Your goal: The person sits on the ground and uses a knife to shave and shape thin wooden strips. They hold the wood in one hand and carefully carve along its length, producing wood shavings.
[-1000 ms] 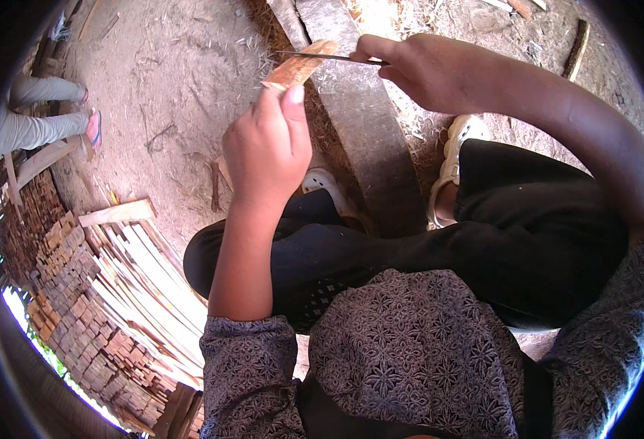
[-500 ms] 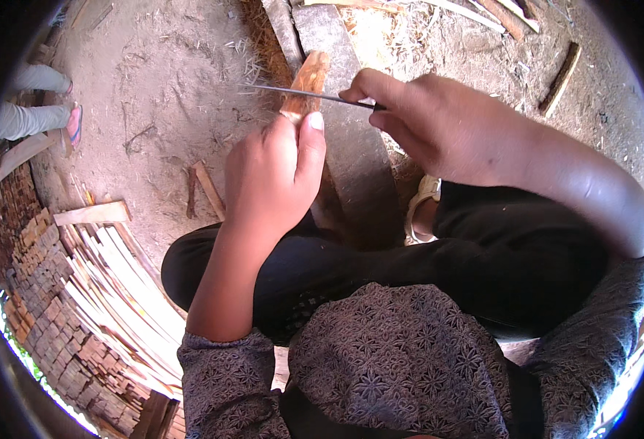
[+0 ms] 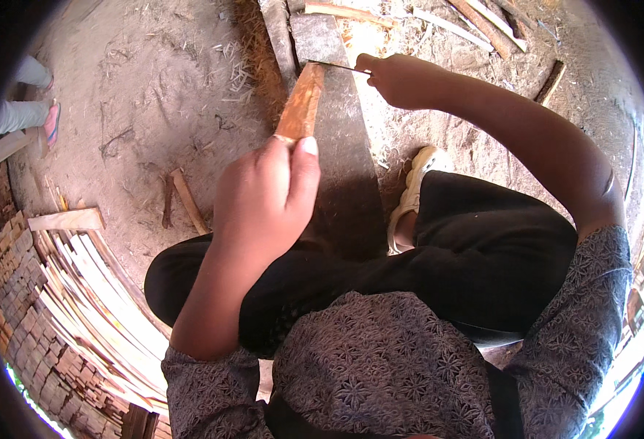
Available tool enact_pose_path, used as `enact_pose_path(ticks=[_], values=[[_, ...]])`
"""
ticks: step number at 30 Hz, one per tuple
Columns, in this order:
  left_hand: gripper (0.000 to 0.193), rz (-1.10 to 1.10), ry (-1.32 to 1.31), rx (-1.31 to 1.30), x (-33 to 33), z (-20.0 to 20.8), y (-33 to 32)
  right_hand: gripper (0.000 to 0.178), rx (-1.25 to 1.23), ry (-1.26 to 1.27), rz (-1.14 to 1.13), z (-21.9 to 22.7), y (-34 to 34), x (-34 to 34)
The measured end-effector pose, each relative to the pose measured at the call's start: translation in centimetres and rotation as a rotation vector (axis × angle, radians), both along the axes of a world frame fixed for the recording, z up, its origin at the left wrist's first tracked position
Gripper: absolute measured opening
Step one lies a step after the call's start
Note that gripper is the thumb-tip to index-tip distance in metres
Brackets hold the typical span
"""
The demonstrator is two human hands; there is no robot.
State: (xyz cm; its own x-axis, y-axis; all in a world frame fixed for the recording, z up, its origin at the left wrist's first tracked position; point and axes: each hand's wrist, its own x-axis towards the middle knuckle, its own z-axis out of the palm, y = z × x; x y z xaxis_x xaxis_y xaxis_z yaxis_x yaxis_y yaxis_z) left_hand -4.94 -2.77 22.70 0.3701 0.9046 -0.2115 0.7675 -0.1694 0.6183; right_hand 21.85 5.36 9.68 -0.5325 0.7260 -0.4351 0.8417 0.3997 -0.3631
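My left hand (image 3: 260, 197) is closed around the near end of a short, flat piece of reddish-brown wood (image 3: 302, 104), with the thumb lying along it. The wood points away from me and narrows toward its far end. In my right hand (image 3: 407, 80), stretched forward, is a knife (image 3: 342, 67) with a thin dark blade; the fingers hide its handle. The blade reaches leftward to the far tip of the wood, and seems to touch it. Beneath both lies a wide grey plank (image 3: 347, 164), running away from me between my legs.
Long pale wood strips (image 3: 110, 293) lie at the left beside stacked small wood blocks (image 3: 40, 358). A person's feet in pink sandals (image 3: 52, 123) stand at the far left. Sticks (image 3: 483, 25) and shavings litter the earth floor. My right shoe (image 3: 412, 186) rests beside the plank.
My right hand has moved away from me, carrying the knife from the middle of the wood piece to its far tip. My left hand keeps its hold on the wood.
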Motion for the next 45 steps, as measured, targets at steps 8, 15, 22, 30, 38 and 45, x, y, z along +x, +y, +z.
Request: enact_pose_path(ticks=[8,15,22,30,38,45], values=[[0.041,0.232,-0.417,-0.672,-2.6,0.2,0.6,0.027,-0.201,0.381,-0.111,14.1,-3.6,-3.5],[0.04,0.113,-0.351,-0.496,-2.1,-0.2,0.2,0.032,-0.169,0.117,-0.089,9.5,-3.3,-4.3],[0.043,0.161,-0.37,-0.639,-1.5,0.2,0.5,0.03,-0.166,-0.056,-0.128,0.6,1.6,-0.8],[0.045,0.223,-0.378,-0.591,-2.4,-0.4,-0.1,0.029,-0.162,0.234,-0.074,12.5,-1.3,-3.4],[0.044,0.096,-0.304,-0.431,-1.9,-0.9,-0.1,0.031,-0.169,0.006,-0.076,5.8,0.0,-2.6],[0.036,0.299,-0.33,-0.558,-2.1,0.4,0.8,0.031,-0.168,-0.056,-0.209,1.4,1.6,0.6]])
